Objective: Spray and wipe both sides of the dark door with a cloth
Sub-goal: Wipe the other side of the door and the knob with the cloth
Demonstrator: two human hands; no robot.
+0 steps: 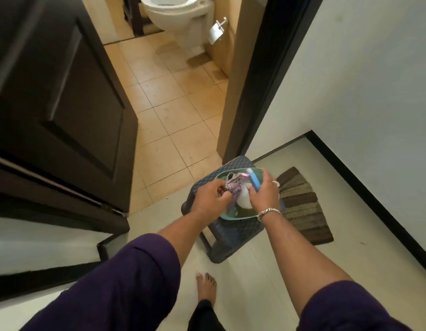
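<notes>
Half-hidden spray bottle (246, 199) under right hand (264, 192)

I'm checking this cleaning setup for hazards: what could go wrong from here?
1. The green plastic basin sits on a small dark woven-pattern stool; both hands pulling at once could tip it off.
2. The left hand grips the purple-grey cloth against the white spray bottle with blue trigger that the right hand holds, so the cloth might snag.
3. A bare foot stands close to the stool.

Soft, even indoor light, faint shadows, wide-angle bending at the edges, slight blur throughout.
</notes>
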